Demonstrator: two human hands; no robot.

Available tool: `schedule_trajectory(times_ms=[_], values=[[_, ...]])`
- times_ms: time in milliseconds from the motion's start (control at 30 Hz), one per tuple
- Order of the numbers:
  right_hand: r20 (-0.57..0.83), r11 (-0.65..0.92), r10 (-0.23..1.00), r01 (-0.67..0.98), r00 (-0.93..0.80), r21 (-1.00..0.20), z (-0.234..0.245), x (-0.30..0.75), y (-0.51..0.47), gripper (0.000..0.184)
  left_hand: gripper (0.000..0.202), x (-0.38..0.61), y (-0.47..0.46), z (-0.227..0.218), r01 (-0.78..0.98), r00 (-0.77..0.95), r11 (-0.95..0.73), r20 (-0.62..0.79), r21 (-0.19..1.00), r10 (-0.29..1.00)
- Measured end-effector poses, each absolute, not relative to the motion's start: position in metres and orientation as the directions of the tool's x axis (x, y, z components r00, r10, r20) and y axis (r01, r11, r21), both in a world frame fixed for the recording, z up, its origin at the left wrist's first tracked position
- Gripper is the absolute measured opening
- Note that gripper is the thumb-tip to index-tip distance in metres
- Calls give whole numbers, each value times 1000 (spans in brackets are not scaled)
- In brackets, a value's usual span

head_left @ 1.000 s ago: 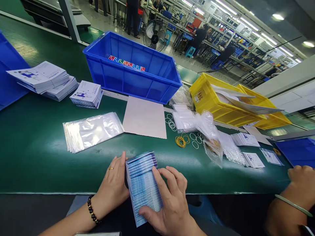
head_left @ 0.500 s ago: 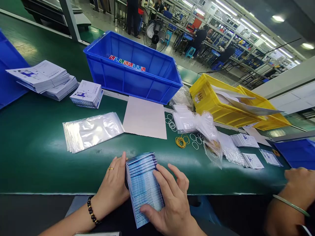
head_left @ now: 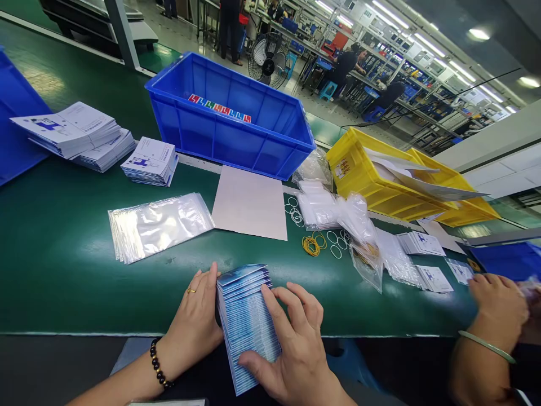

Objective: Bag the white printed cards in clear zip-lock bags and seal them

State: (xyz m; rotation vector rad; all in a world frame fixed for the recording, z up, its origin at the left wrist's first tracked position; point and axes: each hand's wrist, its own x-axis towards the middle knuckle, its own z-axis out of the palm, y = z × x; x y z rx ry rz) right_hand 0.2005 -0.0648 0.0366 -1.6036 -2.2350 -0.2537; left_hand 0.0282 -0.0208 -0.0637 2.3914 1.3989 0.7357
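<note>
A thick stack of blue-and-white folded leaflets stands at the table's front edge, its many edges fanned in steps. My left hand presses along the stack's left side, fingers straight and together, a ring and a beaded bracelet showing. Over the right side lies my right hand, its thumb on the lower face and its index fingertip at the upper right edge, gripping the stack. Beyond my hands are a pile of clear plastic bags and a sheet of pale card.
A blue bin and yellow bins line the back. White booklets are stacked at left. Rubber bands and bagged items lie right of centre. A co-worker's hand reaches in at far right, near small booklets.
The co-worker's hand at right has moved left and up, onto the small packets. My right index finger has shifted slightly left along the stack's edge; my left hand stays put.
</note>
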Motion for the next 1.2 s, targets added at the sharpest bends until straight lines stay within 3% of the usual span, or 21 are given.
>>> schedule_trajectory(times_ms=[367, 633, 900, 1200], values=[[392, 324, 879, 943, -270, -79, 40, 199, -64, 65, 94, 29, -21, -61, 729, 406, -500, 291, 468, 866], [401, 326, 876, 941, -268, -84, 40, 200, -63, 66, 90, 29, -20, -60, 730, 409, -504, 296, 461, 863], [334, 336, 894, 940, -299, -55, 40, 200, -58, 81, 86, 29, -21, -60, 727, 417, -515, 304, 454, 857], [356, 344, 885, 937, -300, -66, 41, 199, -56, 74, 84, 29, -20, -60, 714, 406, -512, 313, 477, 859]])
